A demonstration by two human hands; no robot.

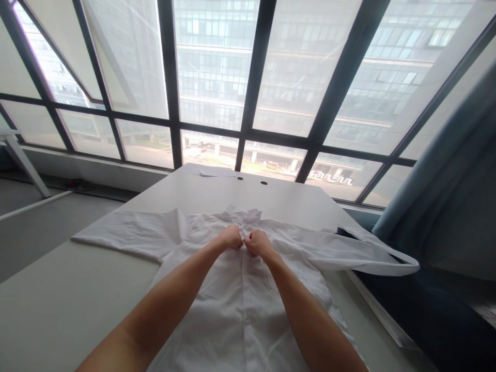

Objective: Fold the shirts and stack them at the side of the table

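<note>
Left hand [231, 237] and right hand [259, 243] both pinch the white shirt [240, 305] near its collar [244, 213]. One sleeve [341, 251] hangs off the worktop [70, 299]; a tug might slide everything off.

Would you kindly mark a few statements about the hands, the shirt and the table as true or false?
1. The left hand and right hand are both closed on the white shirt just below its collar. True.
2. The white shirt is folded into a small square. False: it lies spread flat, sleeves out to both sides.
3. The right-side sleeve reaches past the edge of the table. True.
4. The curtain at the right is red. False: it is blue.
</note>
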